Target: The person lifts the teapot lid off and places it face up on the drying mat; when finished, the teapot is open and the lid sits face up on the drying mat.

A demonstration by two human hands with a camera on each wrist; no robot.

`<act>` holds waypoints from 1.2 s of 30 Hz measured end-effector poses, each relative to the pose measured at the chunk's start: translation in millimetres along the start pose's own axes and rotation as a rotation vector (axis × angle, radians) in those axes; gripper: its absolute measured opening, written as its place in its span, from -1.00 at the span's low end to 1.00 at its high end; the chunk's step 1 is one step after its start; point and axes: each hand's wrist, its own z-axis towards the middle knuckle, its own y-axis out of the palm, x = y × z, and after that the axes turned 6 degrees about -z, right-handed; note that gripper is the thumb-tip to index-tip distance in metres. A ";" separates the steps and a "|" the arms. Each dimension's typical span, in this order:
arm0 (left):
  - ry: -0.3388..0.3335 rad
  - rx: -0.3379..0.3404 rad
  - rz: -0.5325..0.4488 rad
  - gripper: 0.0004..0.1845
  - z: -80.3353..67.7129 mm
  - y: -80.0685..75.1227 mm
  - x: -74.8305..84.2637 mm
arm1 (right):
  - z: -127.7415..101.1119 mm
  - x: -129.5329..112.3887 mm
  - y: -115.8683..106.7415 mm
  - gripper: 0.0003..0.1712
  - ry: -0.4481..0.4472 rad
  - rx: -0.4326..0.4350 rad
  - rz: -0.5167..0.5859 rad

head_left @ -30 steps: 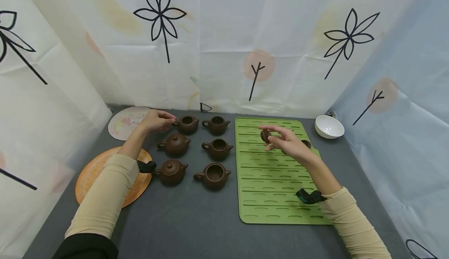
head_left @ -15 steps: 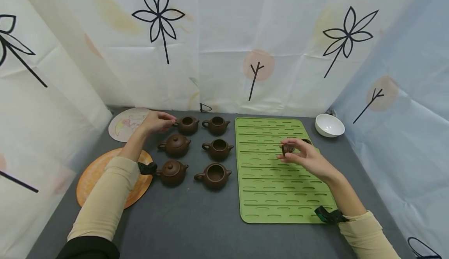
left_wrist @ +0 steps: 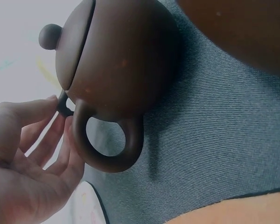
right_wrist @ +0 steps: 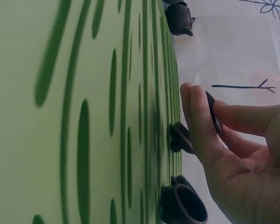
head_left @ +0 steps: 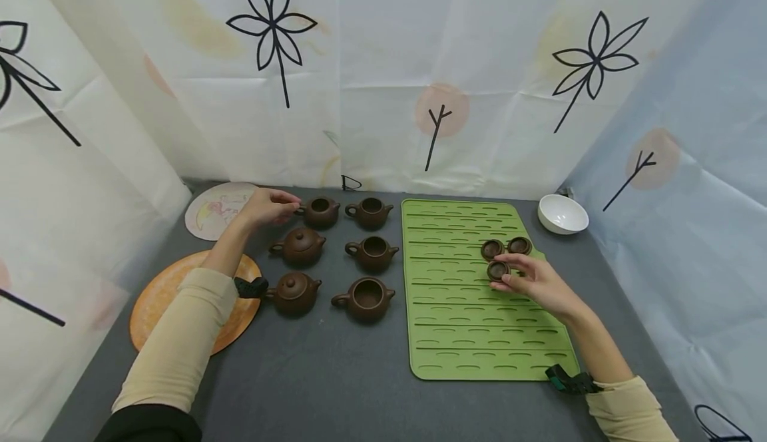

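Note:
In the head view my left hand [head_left: 271, 207] pinches the handle of an open brown teapot [head_left: 321, 213] at the back. The left wrist view has the fingertips at that small handle, its pot mostly hidden behind a lidded teapot [left_wrist: 130, 60]. My right hand [head_left: 536, 283] pinches a small round brown teapot lid [head_left: 497, 271], hollow side up, low over the green mat [head_left: 455, 342]. Just beyond it, two more upturned lids [head_left: 492, 249] lie on the mat. In the right wrist view the lid [right_wrist: 212, 109] shows as a dark edge between thumb and fingers.
Three other open teapots [head_left: 369, 301] stand in a column left of the mat, beside two lidded ones [head_left: 291, 294]. An orange round placemat [head_left: 150, 302] and a pale patterned plate [head_left: 206, 212] lie at left. A white bowl [head_left: 562, 216] sits back right.
My right hand has moved right and toward me over the mat with the lid, lowering and turning it hollow side up. The left hand has stayed at the teapot handle.

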 end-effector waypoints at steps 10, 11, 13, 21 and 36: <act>0.031 0.025 0.007 -0.52 -10.4 -5.1 -0.5 | 6.9 8.9 3.5 -0.39 0.071 0.070 -0.057; 0.038 0.024 0.012 -0.51 -12.3 -6.7 -1.1 | 7.5 9.4 4.1 -0.39 0.074 0.072 -0.062; 0.050 0.020 0.020 -0.50 -16.2 -9.3 -2.0 | 8.2 10.0 4.7 -0.38 0.078 0.075 -0.073; 0.066 -0.021 0.064 -0.50 -29.9 -12.7 -4.8 | 7.4 12.0 4.4 -0.37 0.079 0.090 -0.091; 0.102 -0.050 0.123 -0.57 -77.1 -10.6 -6.4 | -4.5 -16.6 -4.1 -0.34 0.033 0.129 -0.235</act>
